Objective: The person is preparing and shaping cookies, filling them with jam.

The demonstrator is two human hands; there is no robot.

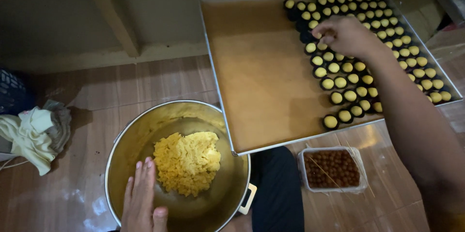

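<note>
— Where are the hands?
— The left hand (pixel 142 198), fingers spread flat, rests inside the metal pot (pixel 127 140) at lower centre, just beside the yellow dough (pixel 187 162). The right hand (pixel 345 35), upper right, has its fingertips bunched on a small yellow ball (pixel 318 34).
— And the tray?
— The baking tray (pixel 256 72) holds rows of such balls in dark cups; a tub of brown pieces (pixel 332 169) sits below it.

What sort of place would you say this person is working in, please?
Probably a home kitchen floor used for baking: a baking tray of small filled pastries, a metal bowl of yellow dough, all on wood-look flooring.
</note>
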